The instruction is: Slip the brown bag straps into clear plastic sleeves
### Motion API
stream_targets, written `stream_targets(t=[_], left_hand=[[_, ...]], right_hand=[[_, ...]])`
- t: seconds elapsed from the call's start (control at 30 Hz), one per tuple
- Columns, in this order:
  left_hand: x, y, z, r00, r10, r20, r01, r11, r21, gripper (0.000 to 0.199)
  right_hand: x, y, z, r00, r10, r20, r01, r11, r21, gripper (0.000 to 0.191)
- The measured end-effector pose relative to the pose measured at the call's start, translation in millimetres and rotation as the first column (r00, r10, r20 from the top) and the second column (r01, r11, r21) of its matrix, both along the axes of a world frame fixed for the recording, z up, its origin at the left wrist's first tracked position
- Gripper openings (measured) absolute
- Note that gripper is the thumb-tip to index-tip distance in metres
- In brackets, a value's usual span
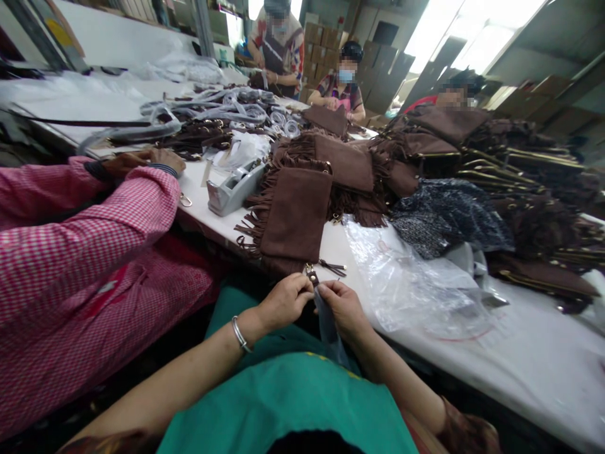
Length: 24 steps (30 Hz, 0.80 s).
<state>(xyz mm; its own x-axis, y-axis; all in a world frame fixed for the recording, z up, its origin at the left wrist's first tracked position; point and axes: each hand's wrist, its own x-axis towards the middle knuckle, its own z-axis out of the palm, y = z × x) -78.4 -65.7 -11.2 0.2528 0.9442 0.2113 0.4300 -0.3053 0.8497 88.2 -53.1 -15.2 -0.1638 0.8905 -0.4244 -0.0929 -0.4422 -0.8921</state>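
Observation:
A brown fringed bag [297, 214] lies flat at the near edge of the white table. From its lower edge a short brown strap end [312, 277] with a metal stud and clasp reaches toward me. My left hand [286, 301] pinches this strap end from the left, its fingers curled. On the other side my right hand [344, 308] closes thumb and fingers on the strap end, where a clear plastic sleeve [329, 328] hangs down over my green apron. A brown tassel [333, 268] rests just above my right hand.
A grey tape dispenser [234, 189] stands left of the bag. Clear plastic bags [411, 284] lie to the right, with piled brown bags [534, 195] behind. A co-worker's checked sleeve [94, 252] is close on the left. Wrapped straps [222, 107] and several people are farther back.

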Motion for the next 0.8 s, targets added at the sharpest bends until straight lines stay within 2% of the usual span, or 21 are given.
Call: stream_targets(t=[0.1,0.2,0.33,0.43,0.5,0.6,0.67,0.73,0.8], left_hand=[[-2.2,-3.3,-1.3,0.997,0.053,-0.049,-0.051,0.998,0.027,0.009],[-0.7,-6.3,-2.8,0.988,0.109,-0.107,-0.097,0.988,0.119,0.008],[2.1,-4.6,-1.5,0.985,0.068,-0.156,-0.025,0.965,0.263,0.013],[2.6,-1.2,-1.1,0.983,0.031,-0.180,0.022,0.958,0.286,0.014],[3.2,-0.1,-2.7,0.982,0.042,-0.182,0.012,0.959,0.283,0.013],[5.3,-0.4,-7.0,0.973,0.084,-0.214,-0.026,0.965,0.261,0.013],[7.2,-0.8,-9.9,0.961,0.120,-0.249,-0.055,0.966,0.254,0.013],[8.8,-1.1,-12.1,0.946,0.165,-0.279,-0.093,0.962,0.257,0.014],[9.6,-1.6,-13.5,0.929,0.217,-0.301,-0.138,0.955,0.262,0.015]], right_hand=[[5.9,-0.9,-4.0,0.999,-0.006,0.049,0.002,0.998,0.066,0.033],[11.5,-3.2,-6.4,0.992,0.005,0.128,-0.023,0.990,0.140,0.030],[15.3,-1.8,-4.5,0.959,0.020,0.282,-0.087,0.969,0.229,0.028],[15.2,3.9,-3.5,0.933,-0.033,0.358,-0.094,0.939,0.332,0.028],[13.8,8.3,-4.1,0.932,-0.035,0.361,-0.105,0.927,0.361,0.029],[10.8,14.1,-6.0,0.931,-0.008,0.365,-0.142,0.913,0.381,0.023],[9.1,16.7,-7.5,0.934,-0.023,0.355,-0.122,0.917,0.379,0.024],[8.4,17.1,-8.9,0.948,-0.028,0.318,-0.087,0.936,0.342,0.030],[9.1,14.6,-9.7,0.967,0.016,0.256,-0.082,0.964,0.252,0.035]])
